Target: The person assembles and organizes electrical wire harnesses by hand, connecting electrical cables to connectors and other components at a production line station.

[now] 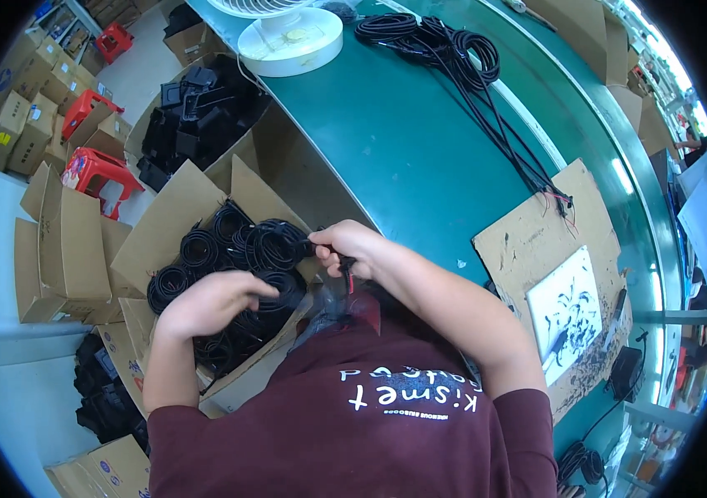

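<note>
An open cardboard box (154, 216) to my left holds several coiled black cables (200, 247). Over the coils on its near side hovers my left hand (222, 297), index finger and thumb apart; whether its fingertips touch a coil I cannot tell. My right hand (348, 247) is closed at the box's right edge, pinching a black cable (347, 266). A red wire end (351, 284) hangs below those fingers. Part of that cable is hidden by the hand.
The green workbench (370, 133) bears a white fan (291, 41), long black cables (453, 50), and a cardboard sheet (528, 224) under a stained white board (565, 307). A box of black parts (195, 108), red stools (102, 176) and an open carton (67, 249) stand left.
</note>
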A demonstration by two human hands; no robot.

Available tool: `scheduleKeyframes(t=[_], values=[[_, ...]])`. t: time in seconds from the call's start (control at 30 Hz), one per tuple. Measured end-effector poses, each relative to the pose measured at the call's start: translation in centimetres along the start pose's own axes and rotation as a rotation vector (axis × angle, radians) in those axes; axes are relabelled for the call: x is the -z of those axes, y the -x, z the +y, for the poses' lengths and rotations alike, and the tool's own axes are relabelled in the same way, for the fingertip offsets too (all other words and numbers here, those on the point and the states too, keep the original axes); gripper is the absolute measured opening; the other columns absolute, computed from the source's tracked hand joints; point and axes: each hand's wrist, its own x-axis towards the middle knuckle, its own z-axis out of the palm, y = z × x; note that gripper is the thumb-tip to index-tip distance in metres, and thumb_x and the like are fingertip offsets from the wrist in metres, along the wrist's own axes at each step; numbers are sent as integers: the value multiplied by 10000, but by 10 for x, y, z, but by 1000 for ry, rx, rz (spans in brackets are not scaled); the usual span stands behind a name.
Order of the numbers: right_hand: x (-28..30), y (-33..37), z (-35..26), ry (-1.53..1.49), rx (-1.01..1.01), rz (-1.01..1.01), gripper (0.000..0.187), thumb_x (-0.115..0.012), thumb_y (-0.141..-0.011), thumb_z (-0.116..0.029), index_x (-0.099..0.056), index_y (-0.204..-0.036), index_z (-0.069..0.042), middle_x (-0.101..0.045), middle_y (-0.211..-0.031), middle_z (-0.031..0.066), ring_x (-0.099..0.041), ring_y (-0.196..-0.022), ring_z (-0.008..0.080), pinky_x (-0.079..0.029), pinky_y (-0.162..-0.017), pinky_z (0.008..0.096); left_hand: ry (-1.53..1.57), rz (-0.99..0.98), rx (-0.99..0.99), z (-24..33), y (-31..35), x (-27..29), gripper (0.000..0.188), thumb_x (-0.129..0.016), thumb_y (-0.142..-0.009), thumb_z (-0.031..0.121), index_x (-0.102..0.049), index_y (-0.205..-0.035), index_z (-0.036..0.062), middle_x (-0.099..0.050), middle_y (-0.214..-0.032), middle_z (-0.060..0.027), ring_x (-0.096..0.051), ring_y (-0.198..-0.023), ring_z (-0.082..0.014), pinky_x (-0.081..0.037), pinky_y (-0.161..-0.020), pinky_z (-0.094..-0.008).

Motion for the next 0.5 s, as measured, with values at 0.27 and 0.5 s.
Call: scheduleKeyframes(t=[0.27,0.5], values=[[-36,19,34,1153,219,5,544,-580,-830,-491,-621,-912,45,-644,-784,151,-621,-711,232,-485,-652,358,-399,167,-5,-32,-32,-58,146,-504,-806,47,-582,-911,-18,-606,-925,-209,-578,-877,-377,-466,-786,-420],[-54,10,52,799,208,-40,301,-513,-885,-218,-572,-936,73,-597,-694,165,-582,-512,244,-484,-481,361,-23,515,211,-44,-25,-70,138,-453,-788,-49,-564,-869,-43,-565,-792,-170,-564,-734,-297,-456,-683,-356]])
